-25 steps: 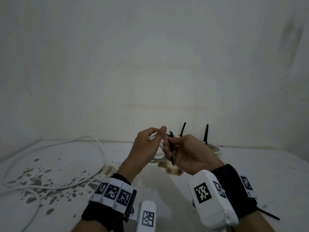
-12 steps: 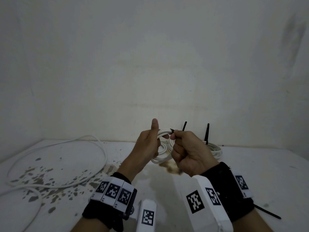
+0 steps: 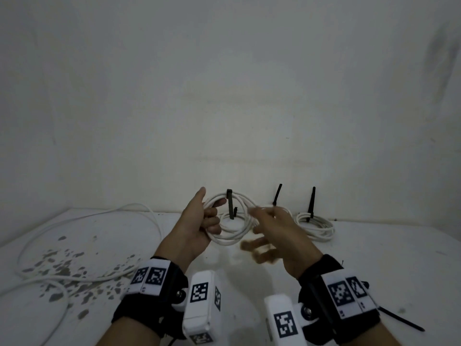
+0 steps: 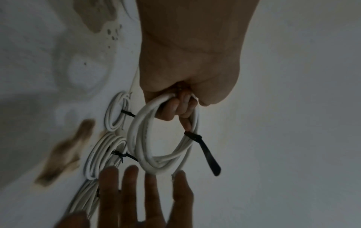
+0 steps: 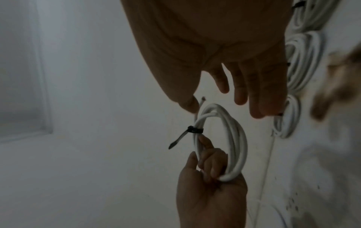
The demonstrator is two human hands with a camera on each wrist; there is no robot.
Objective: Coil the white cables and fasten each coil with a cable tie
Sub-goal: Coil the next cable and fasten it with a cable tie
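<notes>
My left hand [image 3: 212, 218] holds up a small coil of white cable [image 3: 225, 240], fingers curled through its loop [image 4: 175, 108]. A black cable tie [image 3: 230, 203] is cinched round the coil's top, its tail sticking out free [image 4: 207, 154]. My right hand [image 3: 264, 231] hovers just right of the coil, blurred, fingers spread and holding nothing [image 5: 254, 86]. The right wrist view shows the same coil [image 5: 238, 138] and tie [image 5: 194, 131] below those spread fingers, with the left hand [image 5: 210, 182] gripping from underneath.
Tied coils [image 3: 315, 227] lie against the back wall on the white table [image 3: 374, 258], their tie tails [image 3: 311, 203] standing up. A long loose white cable [image 3: 87, 218] sprawls over the stained left side. One spare black tie [image 3: 401, 319] lies near my right wrist.
My right hand has let go of the tie's tail, opened, and drawn away to the right. The left hand has turned the coil so it faces me, tie on top.
</notes>
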